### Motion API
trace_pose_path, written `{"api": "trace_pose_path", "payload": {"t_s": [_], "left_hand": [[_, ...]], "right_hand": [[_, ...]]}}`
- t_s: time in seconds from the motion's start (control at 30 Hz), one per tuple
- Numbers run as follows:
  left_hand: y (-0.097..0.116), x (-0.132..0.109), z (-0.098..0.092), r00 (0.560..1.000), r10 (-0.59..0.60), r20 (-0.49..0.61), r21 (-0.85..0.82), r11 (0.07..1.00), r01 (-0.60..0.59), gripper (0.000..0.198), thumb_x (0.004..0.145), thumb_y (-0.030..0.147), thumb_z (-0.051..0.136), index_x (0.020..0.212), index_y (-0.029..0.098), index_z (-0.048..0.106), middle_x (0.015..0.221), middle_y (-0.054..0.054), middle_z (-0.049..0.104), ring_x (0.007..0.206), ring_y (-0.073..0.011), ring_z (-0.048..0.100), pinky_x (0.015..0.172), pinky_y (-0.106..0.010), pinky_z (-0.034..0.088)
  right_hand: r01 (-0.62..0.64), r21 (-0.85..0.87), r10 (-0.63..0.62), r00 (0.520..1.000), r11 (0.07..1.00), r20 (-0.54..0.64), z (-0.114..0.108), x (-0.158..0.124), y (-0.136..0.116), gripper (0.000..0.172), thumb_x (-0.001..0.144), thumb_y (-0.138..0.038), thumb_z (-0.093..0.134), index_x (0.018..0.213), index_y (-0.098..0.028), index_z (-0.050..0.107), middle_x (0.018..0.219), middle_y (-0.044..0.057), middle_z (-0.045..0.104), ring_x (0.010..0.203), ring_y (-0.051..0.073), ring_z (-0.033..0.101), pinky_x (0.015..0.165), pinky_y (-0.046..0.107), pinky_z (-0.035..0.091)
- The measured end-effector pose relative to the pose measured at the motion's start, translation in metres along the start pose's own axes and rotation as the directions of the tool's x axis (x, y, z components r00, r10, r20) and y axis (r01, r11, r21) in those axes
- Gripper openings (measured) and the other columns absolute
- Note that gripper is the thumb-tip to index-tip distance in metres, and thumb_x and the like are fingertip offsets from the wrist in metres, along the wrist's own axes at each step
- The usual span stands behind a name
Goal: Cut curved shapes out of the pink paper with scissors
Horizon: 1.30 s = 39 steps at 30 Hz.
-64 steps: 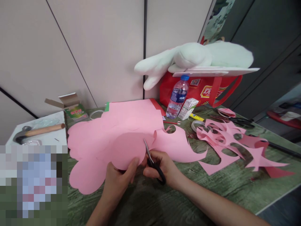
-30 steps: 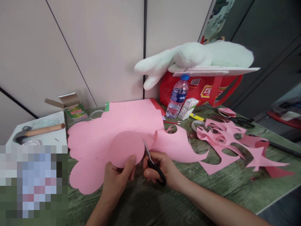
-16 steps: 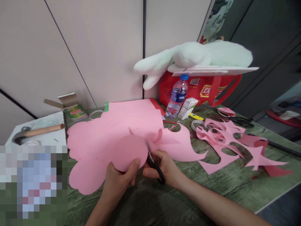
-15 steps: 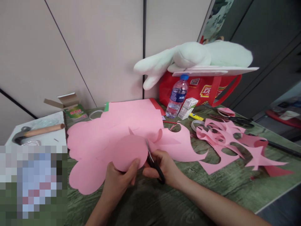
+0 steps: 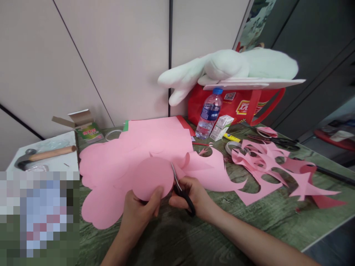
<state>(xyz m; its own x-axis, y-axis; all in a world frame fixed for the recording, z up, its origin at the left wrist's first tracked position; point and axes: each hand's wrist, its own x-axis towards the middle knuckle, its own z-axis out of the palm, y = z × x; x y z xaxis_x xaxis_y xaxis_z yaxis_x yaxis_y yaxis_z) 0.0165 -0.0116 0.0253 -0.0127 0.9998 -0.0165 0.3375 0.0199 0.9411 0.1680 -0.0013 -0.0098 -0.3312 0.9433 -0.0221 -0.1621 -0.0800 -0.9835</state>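
Observation:
My left hand (image 5: pixel 144 207) pinches the lower edge of a rounded piece of pink paper (image 5: pixel 151 175), thumb on top and fingers underneath. My right hand (image 5: pixel 191 197) grips a pair of black-handled scissors (image 5: pixel 183 194). Their blades point up and slightly left, lying along the right edge of the pink piece. A strip of pink paper curls away just right of the blades. Behind and to the left spread larger scalloped pink paper shapes (image 5: pixel 102 207), overlapping each other. A cut pink sheet (image 5: pixel 208 170) with a curved edge lies right of the scissors.
Pink offcuts (image 5: pixel 266 162) lie on the right of the green table (image 5: pixel 249 236), near a second pair of scissors (image 5: pixel 285 142). A water bottle (image 5: pixel 209 114), small carton (image 5: pixel 221 127) and red bag (image 5: pixel 246 103) stand behind. A hammer (image 5: pixel 47 155) lies at left.
The rounded pink piece has shifted and turned slightly to the left in my left hand. The scissors stay at its right edge, with their blades a little differently angled.

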Motion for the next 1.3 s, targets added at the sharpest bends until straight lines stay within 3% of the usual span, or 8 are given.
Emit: {"api": "trace_pose_path", "payload": {"t_s": [0.77,1.3], "left_hand": [[-0.0077,0.0027,-0.002,0.999,0.035,-0.039,-0.023,0.999,-0.036,0.051,0.076,0.043,0.054,0.032,0.021,0.041,0.033,0.004,0.037,0.037,-0.0076,0.033,0.043,-0.026,0.025],[-0.0077,0.0043,-0.0017,0.996,0.065,-0.066,-0.011,0.998,-0.065,0.053,0.078,0.042,0.056,0.031,0.021,0.043,0.031,0.005,0.036,0.035,-0.0077,0.032,0.039,-0.024,0.026]], "right_hand": [[-0.07,0.015,0.071,0.997,0.997,-0.036,0.0015,-0.0012,-0.0021,0.047,0.051,-0.048,0.083,0.072,-0.014,0.057,0.049,-0.006,0.051,0.041,0.006,0.04,0.04,0.02,0.031],[-0.085,-0.007,0.085,0.996,0.996,-0.019,0.0007,-0.0012,0.0011,0.042,0.057,-0.045,0.08,0.072,-0.015,0.056,0.048,-0.006,0.051,0.037,0.006,0.042,0.037,0.019,0.032]]}}
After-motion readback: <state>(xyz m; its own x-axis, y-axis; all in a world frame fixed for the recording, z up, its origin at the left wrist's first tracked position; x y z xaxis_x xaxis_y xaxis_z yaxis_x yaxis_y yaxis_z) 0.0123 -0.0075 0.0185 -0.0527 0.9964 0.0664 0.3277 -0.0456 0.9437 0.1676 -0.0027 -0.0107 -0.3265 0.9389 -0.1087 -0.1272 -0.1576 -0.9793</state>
